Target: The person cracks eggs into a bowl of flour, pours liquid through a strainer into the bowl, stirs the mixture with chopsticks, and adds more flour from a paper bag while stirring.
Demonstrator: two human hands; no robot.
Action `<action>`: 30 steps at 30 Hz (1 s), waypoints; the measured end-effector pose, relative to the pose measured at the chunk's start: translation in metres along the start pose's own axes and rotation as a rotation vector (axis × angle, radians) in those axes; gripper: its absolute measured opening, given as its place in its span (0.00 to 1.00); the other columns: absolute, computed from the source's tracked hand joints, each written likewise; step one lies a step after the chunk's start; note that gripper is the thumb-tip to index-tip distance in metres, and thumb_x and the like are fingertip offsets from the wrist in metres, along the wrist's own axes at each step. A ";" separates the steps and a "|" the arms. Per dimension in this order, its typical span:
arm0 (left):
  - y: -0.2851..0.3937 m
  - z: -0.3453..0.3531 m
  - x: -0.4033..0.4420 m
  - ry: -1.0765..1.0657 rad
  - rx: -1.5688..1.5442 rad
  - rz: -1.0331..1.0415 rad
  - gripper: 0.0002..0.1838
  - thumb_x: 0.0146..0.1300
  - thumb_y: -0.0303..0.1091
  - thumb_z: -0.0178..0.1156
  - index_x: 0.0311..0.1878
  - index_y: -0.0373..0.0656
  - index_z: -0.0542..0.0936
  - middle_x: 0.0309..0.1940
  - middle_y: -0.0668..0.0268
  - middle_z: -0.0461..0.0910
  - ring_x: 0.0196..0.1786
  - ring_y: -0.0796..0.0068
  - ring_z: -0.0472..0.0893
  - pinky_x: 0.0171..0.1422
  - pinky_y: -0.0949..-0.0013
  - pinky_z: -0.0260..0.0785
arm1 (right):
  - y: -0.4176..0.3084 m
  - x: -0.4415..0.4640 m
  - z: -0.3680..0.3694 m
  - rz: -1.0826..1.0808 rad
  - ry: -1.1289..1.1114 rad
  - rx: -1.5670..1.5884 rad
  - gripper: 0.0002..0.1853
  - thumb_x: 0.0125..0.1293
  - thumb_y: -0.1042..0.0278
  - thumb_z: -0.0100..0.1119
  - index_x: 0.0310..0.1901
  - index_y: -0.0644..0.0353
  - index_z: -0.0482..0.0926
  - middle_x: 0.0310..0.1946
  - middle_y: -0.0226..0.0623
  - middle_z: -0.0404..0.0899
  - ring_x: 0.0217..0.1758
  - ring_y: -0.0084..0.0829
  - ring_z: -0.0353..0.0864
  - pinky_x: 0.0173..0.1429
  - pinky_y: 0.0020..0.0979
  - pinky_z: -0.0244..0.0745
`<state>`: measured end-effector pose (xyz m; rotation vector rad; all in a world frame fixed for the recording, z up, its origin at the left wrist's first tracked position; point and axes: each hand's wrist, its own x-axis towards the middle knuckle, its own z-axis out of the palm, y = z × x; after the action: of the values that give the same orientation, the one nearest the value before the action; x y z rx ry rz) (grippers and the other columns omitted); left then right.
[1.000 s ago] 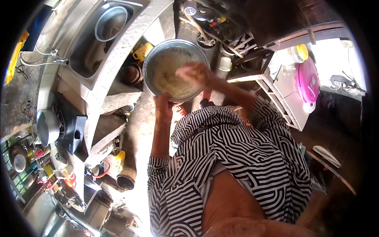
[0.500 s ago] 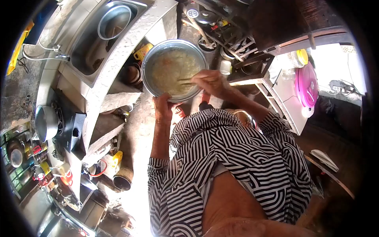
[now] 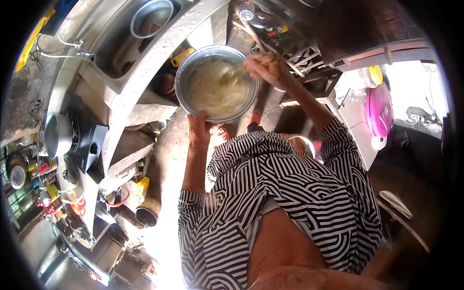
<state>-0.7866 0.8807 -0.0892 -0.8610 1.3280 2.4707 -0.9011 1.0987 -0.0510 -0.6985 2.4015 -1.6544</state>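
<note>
A wide metal bowl (image 3: 180, 87) holds a pale yellowish, blurred mixture (image 3: 217, 89). My left hand (image 3: 198, 126) grips the bowl's near rim at its lower left, fingers wrapped under it and thumb on the edge. Over the bowl's right rim is my right hand (image 3: 268, 69), its fingers closed. What it holds is smeared by motion and cannot be made out here.
On the left are a sink (image 3: 117, 82) with a metal basin (image 3: 151, 19), a stove (image 3: 89, 145) and a pot (image 3: 57, 135). A pink lid (image 3: 379, 111) stands on the white table at right. A brown container (image 3: 148, 212) sits on the floor.
My right hand has circled over the bowl and is now up at its right rim. The mixture has swirled. My left hand keeps its hold, and the view has shifted slightly.
</note>
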 end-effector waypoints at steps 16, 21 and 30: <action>0.031 -0.048 -0.015 0.071 -0.085 0.096 0.18 0.43 0.21 0.45 0.41 0.24 0.65 0.29 0.52 0.73 0.24 0.60 0.78 0.25 0.66 0.78 | -0.015 0.015 0.077 0.070 -0.195 0.201 0.13 0.64 0.64 0.44 0.39 0.63 0.76 0.33 0.38 0.78 0.29 0.22 0.77 0.29 0.18 0.74; 0.042 -0.063 -0.016 0.139 -0.046 0.242 0.16 0.44 0.26 0.47 0.38 0.26 0.67 0.26 0.54 0.73 0.21 0.63 0.78 0.22 0.68 0.75 | -0.014 0.034 0.097 0.034 -0.395 0.188 0.12 0.64 0.67 0.45 0.38 0.64 0.77 0.27 0.34 0.78 0.24 0.18 0.75 0.33 0.18 0.74; 0.080 -0.087 -0.007 0.345 -0.115 0.245 0.09 0.45 0.24 0.45 0.28 0.27 0.70 0.25 0.56 0.73 0.25 0.64 0.78 0.27 0.66 0.76 | -0.041 0.116 0.133 0.022 -0.622 0.213 0.12 0.63 0.61 0.46 0.37 0.58 0.77 0.29 0.35 0.79 0.30 0.18 0.77 0.27 0.19 0.73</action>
<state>-0.7817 0.7645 -0.0667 -1.2698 1.4888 2.6958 -0.9416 0.9221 -0.0485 -0.9670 1.7662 -1.3852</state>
